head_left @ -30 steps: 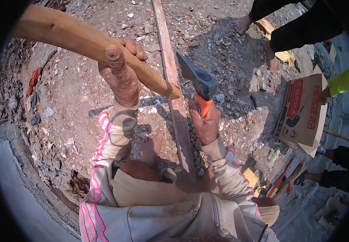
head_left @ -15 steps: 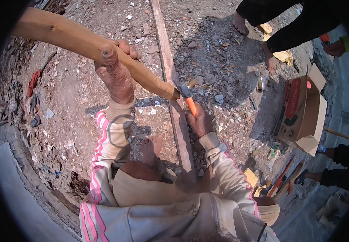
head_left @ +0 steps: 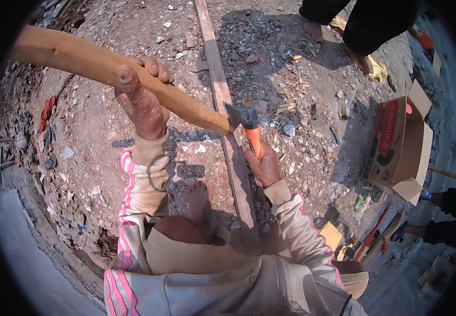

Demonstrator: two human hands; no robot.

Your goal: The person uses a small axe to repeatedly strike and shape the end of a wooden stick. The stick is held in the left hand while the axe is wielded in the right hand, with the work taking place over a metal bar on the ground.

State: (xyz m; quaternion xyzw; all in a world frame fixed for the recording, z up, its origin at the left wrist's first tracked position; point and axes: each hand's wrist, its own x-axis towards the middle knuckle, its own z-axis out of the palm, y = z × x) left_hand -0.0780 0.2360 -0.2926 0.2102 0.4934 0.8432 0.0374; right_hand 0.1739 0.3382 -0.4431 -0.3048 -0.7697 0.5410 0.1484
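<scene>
So the peeled wooden pole (head_left: 96, 63) slants from upper left to just above center, left hand (head_left: 142, 100) wrapped around it. Right hand (head_left: 266, 164), mid-frame, has a firm grip on an orange-handled hatchet (head_left: 250, 124), blade right at the pole's tip, can't tell if touching. Long plank (head_left: 237, 176) runs below that; open cardboard box (head_left: 396, 142) far right.

The left hand (head_left: 146, 108) grips, thumb (head_left: 127, 80) upright — the right hand (head_left: 266, 167) clenches lower, forearm (head_left: 302, 221) angled inward.
</scene>
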